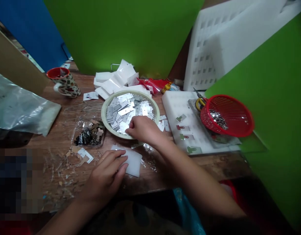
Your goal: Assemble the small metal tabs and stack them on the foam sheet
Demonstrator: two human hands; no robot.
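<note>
My right hand reaches over the front rim of a round cream bowl, its fingers curled into a pinch. Whatever lies between those fingertips is hidden. Flat silvery metal plates, many with small holes, fill the bowl. Nearer the table's front edge, my left hand rests with its fingers apart on the left side of a translucent white foam pad. Small shiny metal bits are scattered just right of the pad.
A clear tray of dark metal pieces sits left of the bowl, and a patterned mug stands behind it. To the right, a white foam block holds several metal tabs, beside a red basket and scissors. Green panels border the table.
</note>
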